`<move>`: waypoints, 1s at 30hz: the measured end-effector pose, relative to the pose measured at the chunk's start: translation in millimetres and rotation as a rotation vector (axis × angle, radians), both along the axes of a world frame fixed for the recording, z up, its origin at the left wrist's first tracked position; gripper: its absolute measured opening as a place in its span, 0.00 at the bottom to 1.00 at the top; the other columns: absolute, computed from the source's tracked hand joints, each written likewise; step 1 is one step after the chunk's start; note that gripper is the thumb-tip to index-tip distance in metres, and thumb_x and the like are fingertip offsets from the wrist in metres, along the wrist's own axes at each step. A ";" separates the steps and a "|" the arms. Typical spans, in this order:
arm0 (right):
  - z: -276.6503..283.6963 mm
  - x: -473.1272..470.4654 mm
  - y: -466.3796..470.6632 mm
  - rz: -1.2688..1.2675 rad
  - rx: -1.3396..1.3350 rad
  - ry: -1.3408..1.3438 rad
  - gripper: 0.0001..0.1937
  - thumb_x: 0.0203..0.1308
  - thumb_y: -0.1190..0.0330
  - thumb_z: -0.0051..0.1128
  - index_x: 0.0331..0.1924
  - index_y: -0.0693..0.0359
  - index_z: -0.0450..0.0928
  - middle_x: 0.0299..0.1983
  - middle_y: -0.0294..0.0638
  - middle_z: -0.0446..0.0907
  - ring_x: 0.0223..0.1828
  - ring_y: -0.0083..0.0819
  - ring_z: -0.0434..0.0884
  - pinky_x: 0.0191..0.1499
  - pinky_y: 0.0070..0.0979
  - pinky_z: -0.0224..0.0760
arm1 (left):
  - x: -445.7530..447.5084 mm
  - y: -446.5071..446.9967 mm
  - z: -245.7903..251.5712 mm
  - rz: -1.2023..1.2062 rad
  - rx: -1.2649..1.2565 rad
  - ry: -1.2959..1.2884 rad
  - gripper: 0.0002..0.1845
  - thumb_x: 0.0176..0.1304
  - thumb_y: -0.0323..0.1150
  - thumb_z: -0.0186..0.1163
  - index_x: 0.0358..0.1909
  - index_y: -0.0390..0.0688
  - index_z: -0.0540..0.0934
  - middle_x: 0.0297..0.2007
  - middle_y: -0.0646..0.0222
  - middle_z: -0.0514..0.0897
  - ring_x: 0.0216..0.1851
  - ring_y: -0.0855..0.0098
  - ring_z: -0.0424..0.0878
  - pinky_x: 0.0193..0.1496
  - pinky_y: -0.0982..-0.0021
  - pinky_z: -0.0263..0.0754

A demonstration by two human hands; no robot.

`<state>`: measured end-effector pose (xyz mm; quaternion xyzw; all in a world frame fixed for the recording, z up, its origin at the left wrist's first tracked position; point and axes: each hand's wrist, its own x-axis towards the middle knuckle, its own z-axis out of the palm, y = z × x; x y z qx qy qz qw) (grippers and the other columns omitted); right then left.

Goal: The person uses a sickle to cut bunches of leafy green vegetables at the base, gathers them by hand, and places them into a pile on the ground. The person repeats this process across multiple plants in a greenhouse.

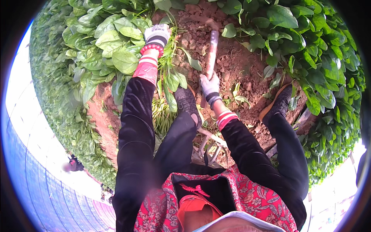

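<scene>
My left hand, in a light knit glove with a red bead bracelet at the wrist, is closed around the stems of leafy green plants that look like spinach. Their long stems hang below the hand. Gloved too, my right hand grips the wooden handle of a sickle. Its curved blade lies over the brown soil at the top, pointing left towards the plants. The blade's far tip is hard to make out.
Dense leafy plants stand on the right. Crumbly soil lies between my shoes. Cut greens lie beside my left shoe. A low stool frame is between my legs. Other people are far off at lower left.
</scene>
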<state>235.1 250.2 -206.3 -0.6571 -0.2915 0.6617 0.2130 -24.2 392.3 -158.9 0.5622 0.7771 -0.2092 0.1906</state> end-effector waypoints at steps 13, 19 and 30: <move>2.1 10.7 -22.7 -0.020 -0.020 0.027 0.09 0.51 0.73 0.58 0.36 0.63 0.71 0.24 0.34 0.73 0.25 0.21 0.72 0.32 0.24 0.70 | 1.1 -8.5 17.7 -0.002 -0.078 0.054 0.19 0.65 0.54 0.49 0.45 0.53 0.80 0.42 0.64 0.85 0.47 0.62 0.82 0.49 0.59 0.73; 10.4 -1.6 -29.0 0.225 0.110 -0.186 0.11 0.50 0.71 0.58 0.38 0.64 0.73 0.25 0.42 0.77 0.26 0.30 0.77 0.36 0.29 0.73 | 17.1 -8.8 47.0 -0.137 -0.357 0.028 0.40 0.51 0.68 0.58 0.57 0.46 0.74 0.55 0.60 0.79 0.57 0.60 0.77 0.57 0.60 0.69; -4.2 2.7 -42.9 0.275 0.028 -0.142 0.10 0.49 0.69 0.55 0.36 0.63 0.74 0.24 0.46 0.78 0.25 0.39 0.80 0.35 0.33 0.75 | 13.7 -16.7 21.7 -0.011 -0.341 0.040 0.25 0.50 0.49 0.65 0.48 0.46 0.82 0.48 0.58 0.84 0.50 0.59 0.82 0.51 0.57 0.77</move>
